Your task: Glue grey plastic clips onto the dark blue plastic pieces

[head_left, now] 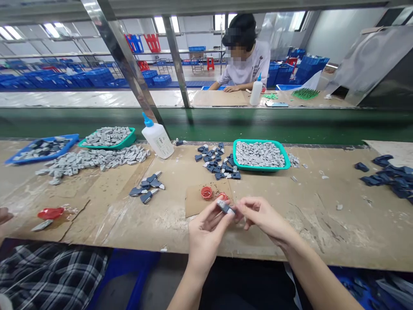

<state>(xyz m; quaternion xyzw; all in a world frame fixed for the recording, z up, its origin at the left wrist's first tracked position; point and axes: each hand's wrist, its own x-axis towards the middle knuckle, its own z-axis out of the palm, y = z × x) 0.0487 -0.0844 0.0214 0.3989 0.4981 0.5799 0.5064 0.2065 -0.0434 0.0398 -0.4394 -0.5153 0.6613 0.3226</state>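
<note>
My left hand [206, 230] and my right hand [260, 215] meet over the near edge of the workbench, both pinching one small grey and dark blue part [225, 207] between fingertips. Just behind it, two small red caps [207, 192] sit on a cardboard scrap [193, 202]. A teal tray [280, 149] full of grey pieces stands further back. Loose dark blue pieces [216, 161] lie left of that tray. A few assembled blue-and-grey parts [147, 188] lie to the left of the scrap.
A white glue bottle with blue nozzle [157, 138] leans mid-bench. A grey piece pile [93, 158], another teal tray [108, 137] and a blue tray [41, 148] are at left; more blue pieces [392, 176] at right. A co-worker's plaid sleeve [51, 271] is lower left. Another person [247, 60] sits opposite.
</note>
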